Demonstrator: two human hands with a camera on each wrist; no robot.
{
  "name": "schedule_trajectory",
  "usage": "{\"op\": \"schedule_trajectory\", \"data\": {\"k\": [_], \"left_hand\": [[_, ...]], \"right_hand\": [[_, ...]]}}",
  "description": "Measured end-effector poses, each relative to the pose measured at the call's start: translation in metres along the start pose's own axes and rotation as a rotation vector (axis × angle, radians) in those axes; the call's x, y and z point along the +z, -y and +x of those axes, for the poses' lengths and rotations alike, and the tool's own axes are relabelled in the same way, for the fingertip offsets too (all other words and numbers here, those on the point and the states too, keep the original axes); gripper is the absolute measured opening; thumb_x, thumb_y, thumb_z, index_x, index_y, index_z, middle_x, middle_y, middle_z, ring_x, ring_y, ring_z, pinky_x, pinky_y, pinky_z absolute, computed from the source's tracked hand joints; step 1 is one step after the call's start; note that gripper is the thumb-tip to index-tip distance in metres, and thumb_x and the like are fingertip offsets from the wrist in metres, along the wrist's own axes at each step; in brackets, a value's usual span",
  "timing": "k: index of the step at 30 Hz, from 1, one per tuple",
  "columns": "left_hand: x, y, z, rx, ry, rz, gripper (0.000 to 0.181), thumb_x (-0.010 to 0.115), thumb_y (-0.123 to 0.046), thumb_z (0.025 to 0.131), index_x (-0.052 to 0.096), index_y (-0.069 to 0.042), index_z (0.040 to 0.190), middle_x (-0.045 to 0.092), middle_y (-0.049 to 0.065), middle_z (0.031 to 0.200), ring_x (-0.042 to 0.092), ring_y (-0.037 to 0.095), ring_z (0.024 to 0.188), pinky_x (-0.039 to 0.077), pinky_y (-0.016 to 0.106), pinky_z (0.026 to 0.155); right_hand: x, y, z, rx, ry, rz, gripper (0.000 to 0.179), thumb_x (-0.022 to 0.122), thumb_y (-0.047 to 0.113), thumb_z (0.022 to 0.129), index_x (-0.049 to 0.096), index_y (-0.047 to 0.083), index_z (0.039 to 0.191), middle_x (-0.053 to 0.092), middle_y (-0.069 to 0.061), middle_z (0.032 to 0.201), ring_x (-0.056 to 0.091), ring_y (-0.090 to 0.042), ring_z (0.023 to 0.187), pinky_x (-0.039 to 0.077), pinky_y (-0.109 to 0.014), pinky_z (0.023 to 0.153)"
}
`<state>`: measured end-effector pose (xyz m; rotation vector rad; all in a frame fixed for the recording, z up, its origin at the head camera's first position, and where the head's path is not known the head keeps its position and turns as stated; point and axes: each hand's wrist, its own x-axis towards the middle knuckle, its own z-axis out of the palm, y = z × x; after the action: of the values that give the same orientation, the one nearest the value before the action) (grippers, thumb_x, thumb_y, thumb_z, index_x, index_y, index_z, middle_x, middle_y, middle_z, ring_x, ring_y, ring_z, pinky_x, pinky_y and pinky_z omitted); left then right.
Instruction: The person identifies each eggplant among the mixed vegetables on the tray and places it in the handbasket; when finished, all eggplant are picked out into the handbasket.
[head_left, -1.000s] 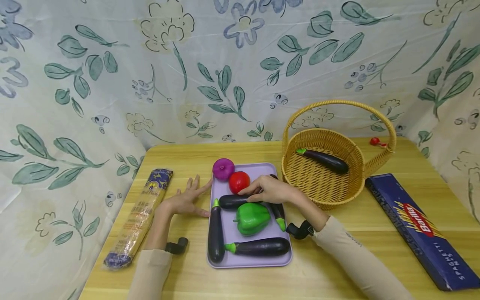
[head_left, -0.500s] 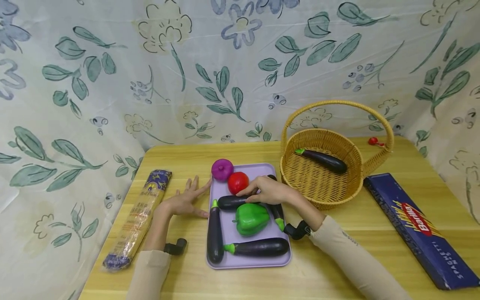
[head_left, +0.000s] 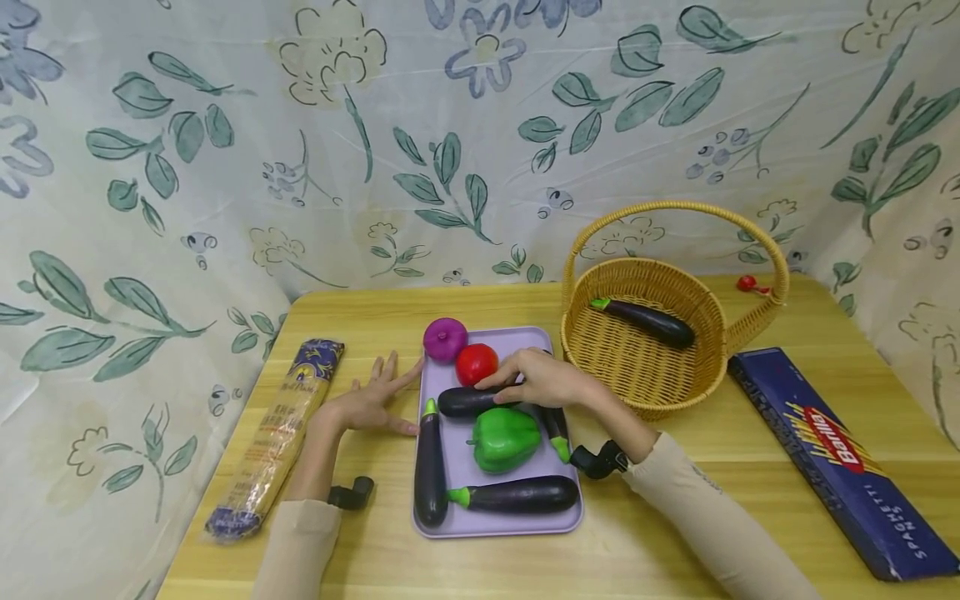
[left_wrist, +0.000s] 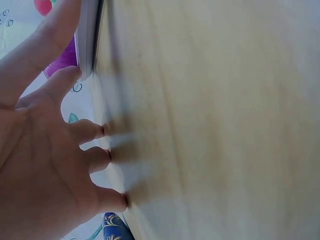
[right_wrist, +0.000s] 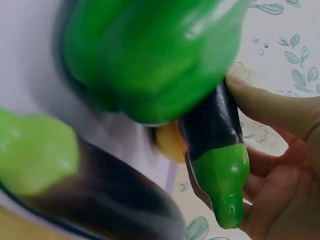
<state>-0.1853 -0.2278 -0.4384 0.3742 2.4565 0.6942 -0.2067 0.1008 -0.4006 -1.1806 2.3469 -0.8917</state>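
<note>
A lilac tray (head_left: 517, 337) lies mid-table with several vegetables on it. My right hand (head_left: 542, 379) pinches an eggplant (head_left: 461, 402) lying crosswise, its green stem end (right_wrist: 227, 180) beside my palm in the right wrist view. In front of that eggplant sits a green bell pepper (head_left: 506, 439); behind it is a tomato (head_left: 477, 364). Three other eggplants line the tray: left (head_left: 431, 475), front (head_left: 525, 494) and right (head_left: 556, 429). A purple onion (head_left: 446, 340) overlaps the back left corner. My left hand (head_left: 367, 404) has spread fingers on the table, its thumb and index finger at the tray's left rim.
A wicker basket (head_left: 720, 367) with a tall handle stands at the back right, holding one eggplant (head_left: 647, 322). A blue spaghetti box (head_left: 840, 458) lies on the far right and a pasta bag (head_left: 277, 437) on the left. A small red object (head_left: 750, 283) lies behind the basket.
</note>
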Motion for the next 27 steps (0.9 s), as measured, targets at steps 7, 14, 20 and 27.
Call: {"op": "schedule_trajectory", "data": {"k": [7,14,20,27], "left_hand": [[0.0,0.0,0.0,0.006,0.002,0.004,0.114,0.083,-0.048,0.083,0.007,-0.034,0.167,-0.027,0.024,0.168,-0.027,0.047,0.155,-0.015,0.08,0.117],[0.001,0.001,0.0,0.005,0.0,0.002,0.114,0.082,-0.049,0.083,0.006,-0.034,0.167,-0.028,0.024,0.168,-0.028,0.048,0.155,-0.016,0.079,0.117],[0.001,0.0,0.001,0.009,-0.003,0.0,0.114,0.082,-0.05,0.083,0.006,-0.034,0.167,-0.027,0.024,0.168,-0.027,0.048,0.155,-0.016,0.079,0.117],[0.002,0.0,0.0,0.009,-0.003,0.002,0.114,0.082,-0.05,0.083,0.006,-0.034,0.167,-0.027,0.024,0.168,-0.027,0.048,0.155,-0.015,0.079,0.117]], "right_hand": [[-0.016,0.009,-0.008,-0.003,-0.026,0.011,0.03,0.07,0.012,0.098,0.074,0.009,0.128,0.079,-0.006,0.113,0.06,-0.009,0.09,0.051,-0.024,0.079],[-0.041,0.016,-0.026,0.039,-0.096,0.008,0.032,0.071,0.015,0.098,0.074,0.013,0.129,0.077,-0.006,0.123,0.068,-0.019,0.11,0.058,-0.035,0.091],[-0.072,0.019,-0.05,0.095,-0.161,-0.026,0.032,0.073,0.019,0.097,0.075,0.022,0.128,0.075,-0.003,0.127,0.068,-0.021,0.115,0.056,-0.045,0.097],[-0.108,0.016,-0.082,0.158,-0.184,-0.059,0.031,0.073,0.021,0.097,0.075,0.024,0.128,0.077,-0.002,0.12,0.061,-0.017,0.09,0.048,-0.026,0.073]]}}
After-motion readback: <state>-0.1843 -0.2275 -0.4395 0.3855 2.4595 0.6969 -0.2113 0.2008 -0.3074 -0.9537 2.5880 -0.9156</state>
